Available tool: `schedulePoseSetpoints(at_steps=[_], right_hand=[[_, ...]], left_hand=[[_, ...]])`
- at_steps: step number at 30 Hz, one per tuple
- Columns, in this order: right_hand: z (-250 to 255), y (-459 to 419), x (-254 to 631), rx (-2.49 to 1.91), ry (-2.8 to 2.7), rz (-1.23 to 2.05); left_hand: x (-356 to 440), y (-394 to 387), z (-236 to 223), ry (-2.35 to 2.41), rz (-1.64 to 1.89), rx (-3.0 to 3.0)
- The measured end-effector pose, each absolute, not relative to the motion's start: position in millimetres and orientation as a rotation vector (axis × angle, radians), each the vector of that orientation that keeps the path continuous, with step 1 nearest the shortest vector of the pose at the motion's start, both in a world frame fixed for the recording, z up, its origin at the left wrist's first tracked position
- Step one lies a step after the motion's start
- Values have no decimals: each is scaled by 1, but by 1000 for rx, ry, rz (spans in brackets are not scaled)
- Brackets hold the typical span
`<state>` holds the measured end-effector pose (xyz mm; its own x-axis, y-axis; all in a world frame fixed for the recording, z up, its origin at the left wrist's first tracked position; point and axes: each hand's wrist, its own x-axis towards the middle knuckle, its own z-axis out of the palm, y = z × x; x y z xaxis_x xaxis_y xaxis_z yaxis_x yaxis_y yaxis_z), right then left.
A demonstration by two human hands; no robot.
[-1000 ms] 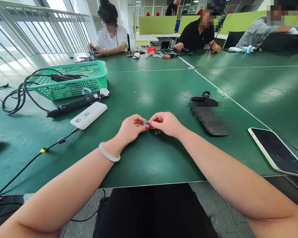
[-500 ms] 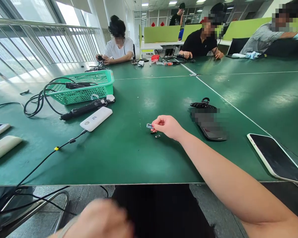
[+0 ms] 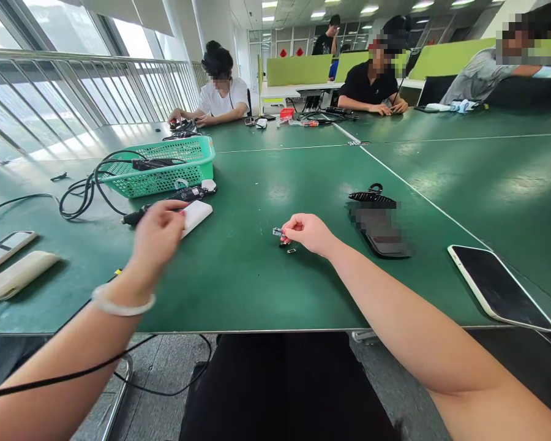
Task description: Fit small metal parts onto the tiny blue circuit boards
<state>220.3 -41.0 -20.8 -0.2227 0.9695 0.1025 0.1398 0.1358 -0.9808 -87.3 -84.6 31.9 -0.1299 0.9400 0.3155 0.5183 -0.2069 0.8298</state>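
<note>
My right hand (image 3: pixel 308 233) is over the middle of the table, finger and thumb pinched on a small blue-and-silver part (image 3: pixel 277 232) whose left end sticks out. Just below these fingertips lie a tiny dark piece (image 3: pixel 283 245) and a small pale, flat piece (image 3: pixel 291 251). At the left, my left hand (image 3: pixel 160 231), with a white band on the wrist, hovers with loosely bent fingers, nothing visibly gripped. Behind and beside it are a white power bank (image 3: pixel 196 217), partly covered by the hand, and a black pen-shaped electric tool (image 3: pixel 187 194) with a pale tip.
A green basket (image 3: pixel 165 177) holding black cables stands at the back left. Two pale slabs (image 3: pixel 21 275) lie far left. To the right are a black hair clip (image 3: pixel 371 196), a dark flat case (image 3: pixel 386 236) and a phone (image 3: pixel 500 285). Several people sit across the table.
My left hand let go of the small part, dropped toward my lap, then rose to the left beside the power bank. My right hand keeps its pinch on the part in nearly the same place.
</note>
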Motion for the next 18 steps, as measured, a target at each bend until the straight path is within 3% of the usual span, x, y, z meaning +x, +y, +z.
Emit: schedulePoseSetpoints(at_steps=[3,6,13,18], right_hand=[[-21,-41,220,-1121,-1519,1221],[-20,-42,219,-1113,-1482,1255],[-18,-42,217,-1055,-1364,1275],[-16,-45,213,-1044,-1319,1327]], left_hand=[[-9,-49,51,1374,1085,1618],[37,-48,41,1372,969,1465],[46,-42,9,890,782,1045],[45,-44,-2,830,766,1023]])
